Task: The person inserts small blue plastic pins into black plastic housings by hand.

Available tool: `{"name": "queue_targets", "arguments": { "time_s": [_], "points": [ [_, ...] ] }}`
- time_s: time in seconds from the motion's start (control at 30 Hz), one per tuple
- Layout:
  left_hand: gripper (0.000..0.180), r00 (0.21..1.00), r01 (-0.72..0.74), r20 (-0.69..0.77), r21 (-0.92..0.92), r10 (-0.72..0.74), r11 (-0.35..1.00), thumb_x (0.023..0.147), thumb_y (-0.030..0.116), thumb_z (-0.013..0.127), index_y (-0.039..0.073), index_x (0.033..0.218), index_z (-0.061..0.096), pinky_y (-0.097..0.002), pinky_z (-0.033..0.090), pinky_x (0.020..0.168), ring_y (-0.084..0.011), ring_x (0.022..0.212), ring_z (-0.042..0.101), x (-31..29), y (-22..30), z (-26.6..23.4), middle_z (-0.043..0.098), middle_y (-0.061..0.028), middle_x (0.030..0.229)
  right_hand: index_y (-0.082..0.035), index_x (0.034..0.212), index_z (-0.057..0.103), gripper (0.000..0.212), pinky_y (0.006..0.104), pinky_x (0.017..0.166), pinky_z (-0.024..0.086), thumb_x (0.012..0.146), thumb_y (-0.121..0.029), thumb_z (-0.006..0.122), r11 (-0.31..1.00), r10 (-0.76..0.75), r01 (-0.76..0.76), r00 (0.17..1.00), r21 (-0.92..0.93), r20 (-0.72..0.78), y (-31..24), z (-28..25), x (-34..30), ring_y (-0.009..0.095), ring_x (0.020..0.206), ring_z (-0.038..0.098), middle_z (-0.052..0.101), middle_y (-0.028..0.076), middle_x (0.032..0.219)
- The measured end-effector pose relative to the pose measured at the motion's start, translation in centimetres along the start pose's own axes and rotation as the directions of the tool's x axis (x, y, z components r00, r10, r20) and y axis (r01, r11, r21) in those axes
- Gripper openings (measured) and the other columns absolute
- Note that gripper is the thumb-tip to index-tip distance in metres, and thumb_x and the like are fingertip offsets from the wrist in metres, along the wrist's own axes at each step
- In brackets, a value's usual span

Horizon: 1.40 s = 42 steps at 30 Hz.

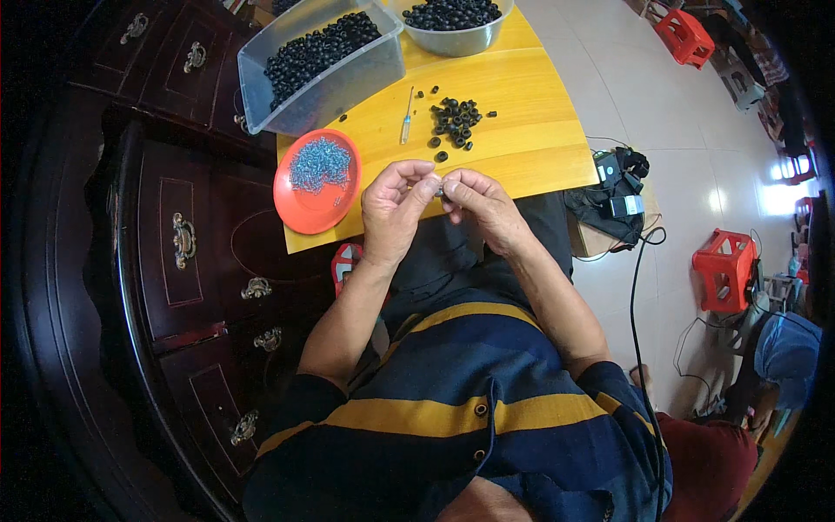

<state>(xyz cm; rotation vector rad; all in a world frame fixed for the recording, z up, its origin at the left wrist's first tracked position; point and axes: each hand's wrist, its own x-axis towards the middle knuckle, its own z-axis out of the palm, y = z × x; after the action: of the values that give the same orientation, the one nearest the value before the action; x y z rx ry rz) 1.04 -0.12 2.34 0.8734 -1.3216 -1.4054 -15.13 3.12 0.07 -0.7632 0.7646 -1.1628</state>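
My left hand [391,213] and my right hand [489,210] meet just off the near edge of the yellow table [531,130]. Their thumbs and fingers pinch a small dark piece [441,192], mostly covered by the fingertips, so its kind is unclear. Just beyond the fingers, a pile of small black ring-like parts [455,117] lies loose, with one [441,157] closest to me. A thin screwdriver [406,122] with a pale blue handle rests left of the pile. Further left sits a red plate [326,217] bearing many tiny bluish metal pieces [318,165].
A clear plastic bin [335,91] and a round tub [452,42], both holding black parts, stand at the table's far side. Dark wooden drawers [183,261] flank me on the left. Right are a bag with devices [619,204], a hanging cable [635,322] and red stools [726,270].
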Motion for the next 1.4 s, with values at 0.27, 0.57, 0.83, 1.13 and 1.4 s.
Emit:
{"name": "queue_targets", "arguments": {
  "time_s": [0.27, 0.57, 0.83, 1.13, 1.4],
  "points": [
    [0.017, 0.990, -0.133, -0.029, 0.180, 0.140, 0.975, 0.091, 0.000, 0.066, -0.001, 0.108, 0.066, -0.0225, 0.053, 0.072, -0.0076, 0.082, 0.063, -0.4, -1.5, 0.2, 0.066, -0.0034, 0.092, -0.008, 0.096, 0.065, 0.021, 0.0216, 0.067, 0.043, 0.099, -0.028, 0.060, 0.997, 0.020, -0.023, 0.999, -0.068, -0.036, 0.5, 0.2, -0.3, 0.006, 0.072, 0.051, 0.058, -0.004, 0.081],
    [0.015, 0.976, -0.170, 0.193, 0.403, 0.098, 0.899, 0.089, 0.000, 0.066, -0.002, 0.103, 0.069, -0.0243, 0.055, 0.072, -0.0121, 0.082, 0.067, 0.2, 0.3, -1.3, 0.067, -0.0068, 0.093, -0.006, 0.096, 0.066, 0.014, 0.0212, 0.067, 0.044, 0.097, -0.019, 0.061, 0.991, -0.051, 0.044, 0.997, -0.128, -0.052, 1.1, 0.0, -0.1, 0.006, 0.072, 0.052, 0.060, -0.003, 0.081],
    [0.018, 0.989, -0.039, 0.144, 0.355, -0.014, 0.934, 0.086, -0.004, 0.067, -0.001, 0.104, 0.069, -0.0230, 0.053, 0.071, -0.0100, 0.082, 0.064, -0.5, 0.5, -1.8, 0.065, -0.0050, 0.094, -0.006, 0.096, 0.067, 0.015, 0.0213, 0.068, 0.044, 0.098, -0.019, 0.062, 0.991, -0.068, 0.062, 0.997, -0.122, -0.041, 1.7, 0.0, 0.3, 0.006, 0.074, 0.054, 0.062, -0.002, 0.082],
    [0.015, 0.975, -0.222, 0.151, 0.614, 0.163, 0.758, 0.078, -0.004, 0.071, 0.001, 0.093, 0.070, -0.0271, 0.051, 0.060, -0.0150, 0.068, 0.066, -0.6, 0.8, -2.1, 0.066, -0.0082, 0.080, -0.005, 0.099, 0.067, 0.017, 0.0207, 0.068, 0.044, 0.099, -0.021, 0.061, 0.976, -0.014, 0.008, 1.000, -0.217, -0.023, 2.3, -0.1, 0.8, 0.005, 0.076, 0.054, 0.062, -0.002, 0.084],
    [0.021, 0.970, -0.242, 0.170, 0.656, 0.173, 0.715, 0.081, -0.004, 0.066, 0.000, 0.102, 0.070, -0.0297, 0.053, 0.063, -0.0193, 0.072, 0.067, -1.2, 0.6, -2.5, 0.067, -0.0109, 0.091, -0.007, 0.097, 0.066, 0.015, 0.0203, 0.067, 0.042, 0.099, -0.021, 0.061, 0.950, 0.045, -0.027, 0.998, -0.310, 0.050, 2.3, -0.1, 1.2, 0.005, 0.074, 0.050, 0.058, -0.005, 0.082]
  ]
}}
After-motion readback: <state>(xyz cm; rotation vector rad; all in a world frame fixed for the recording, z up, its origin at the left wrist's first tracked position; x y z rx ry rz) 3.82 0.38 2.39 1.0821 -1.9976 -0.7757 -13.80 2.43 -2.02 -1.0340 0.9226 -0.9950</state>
